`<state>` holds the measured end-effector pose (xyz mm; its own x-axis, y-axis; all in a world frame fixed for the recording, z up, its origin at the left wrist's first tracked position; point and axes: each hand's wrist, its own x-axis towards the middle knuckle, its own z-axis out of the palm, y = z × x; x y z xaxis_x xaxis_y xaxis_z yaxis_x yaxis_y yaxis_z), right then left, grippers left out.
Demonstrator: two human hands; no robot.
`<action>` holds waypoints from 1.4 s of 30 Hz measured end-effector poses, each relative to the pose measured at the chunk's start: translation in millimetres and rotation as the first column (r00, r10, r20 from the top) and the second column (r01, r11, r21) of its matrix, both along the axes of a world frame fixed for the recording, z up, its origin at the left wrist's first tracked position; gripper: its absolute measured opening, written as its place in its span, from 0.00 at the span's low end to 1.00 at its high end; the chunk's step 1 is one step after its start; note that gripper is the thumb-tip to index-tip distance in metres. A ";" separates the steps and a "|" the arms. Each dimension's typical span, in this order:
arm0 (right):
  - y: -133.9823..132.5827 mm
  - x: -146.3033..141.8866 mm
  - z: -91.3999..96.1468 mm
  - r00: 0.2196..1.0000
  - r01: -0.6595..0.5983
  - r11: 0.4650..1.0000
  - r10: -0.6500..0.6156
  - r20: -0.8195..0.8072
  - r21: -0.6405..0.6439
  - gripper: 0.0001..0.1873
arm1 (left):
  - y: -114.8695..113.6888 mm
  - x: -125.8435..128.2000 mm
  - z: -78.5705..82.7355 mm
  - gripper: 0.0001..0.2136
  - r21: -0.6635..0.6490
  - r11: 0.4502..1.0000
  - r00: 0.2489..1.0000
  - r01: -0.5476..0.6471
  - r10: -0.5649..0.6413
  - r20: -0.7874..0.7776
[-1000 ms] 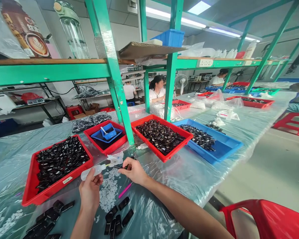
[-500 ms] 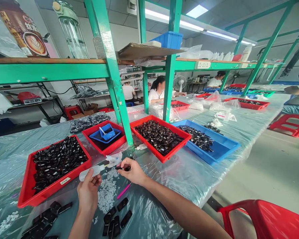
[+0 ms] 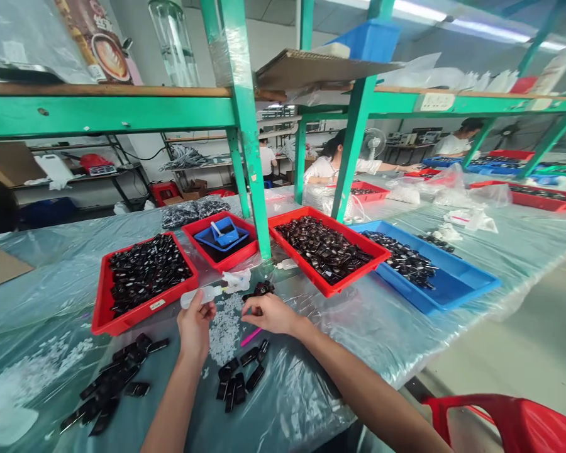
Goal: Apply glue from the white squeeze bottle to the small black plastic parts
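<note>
My left hand (image 3: 195, 324) is wrapped round a translucent squeeze bottle (image 3: 199, 297), tilted almost flat, its thin yellowish tip pointing right towards a crumpled white tissue (image 3: 236, 280). My right hand (image 3: 271, 313) hovers at the right edge of a scatter of small white pieces (image 3: 224, 333). Its thumb and fingers are pinched; whatever they hold is too small to make out. Just behind the right fingers sits a little heap of black glossy parts (image 3: 260, 289). A pink stick-like tool (image 3: 250, 337) lies below that hand, with a group of loose black parts (image 3: 239, 388) nearer me.
Red trays of black parts (image 3: 144, 309) (image 3: 330, 288) stand left and right of a green post (image 3: 252, 157). Beside them are a red tray with blue trays (image 3: 193, 234) and a blue tray (image 3: 457, 286). More black parts (image 3: 116, 384) lie left. A red chair (image 3: 514, 418) stands right.
The view has swung left, so things sit further right. One more black part lies in the group before me, and my right fingers no longer show a dark part. The left hand keeps the bottle.
</note>
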<state>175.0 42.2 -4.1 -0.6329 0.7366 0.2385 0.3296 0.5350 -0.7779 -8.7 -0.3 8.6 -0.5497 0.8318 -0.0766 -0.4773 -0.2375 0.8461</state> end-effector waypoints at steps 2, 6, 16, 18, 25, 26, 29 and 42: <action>-2.8 7.0 7.2 0.992 -0.039 0.998 0.033 0.125 0.045 0.05 | 0.5 1.1 0.4 0.17 0.015 1.000 1.000 0.017 -0.017 -0.018; -2.0 21.7 15.0 0.915 -0.253 0.958 0.282 0.288 -0.135 0.10 | 2.0 0.5 -0.1 0.16 0.033 0.999 1.000 0.006 -0.006 -0.019; 5.7 28.7 8.0 0.853 -0.320 0.887 0.423 0.306 -0.333 0.11 | -0.6 -2.7 0.6 0.16 0.014 1.000 0.999 0.013 -0.014 0.033; 6.3 26.2 9.5 0.886 -0.355 0.849 0.439 0.148 -0.391 0.10 | -0.2 -3.3 0.1 0.16 0.012 1.000 0.999 0.028 -0.029 0.039; -0.3 6.4 10.3 0.935 -0.353 0.741 0.276 -0.221 -0.571 0.31 | -0.3 -2.0 -0.4 0.17 -0.018 1.000 0.999 0.023 -0.022 0.030; -1.4 3.1 9.0 0.936 -0.350 0.729 0.244 -0.254 -0.588 0.32 | -0.2 -2.0 -0.5 0.17 -0.013 1.000 0.999 0.023 -0.023 0.026; -3.4 -4.0 4.6 0.925 -0.355 0.708 0.173 -0.337 -0.610 0.33 | 0.4 -2.2 -0.3 0.17 -0.005 1.000 0.999 0.019 -0.019 0.031; -2.2 -9.1 -2.3 0.931 -0.307 0.704 0.082 -0.356 -0.641 0.15 | 0.0 -0.4 2.6 0.18 0.016 1.000 0.998 0.014 -0.015 0.056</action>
<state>166.0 39.9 -6.4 -0.7682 0.6346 -0.0842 -0.0117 -0.1454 -0.9893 -9.1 -0.3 11.2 -0.5328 0.8410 -0.0940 -0.5273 -0.2430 0.8142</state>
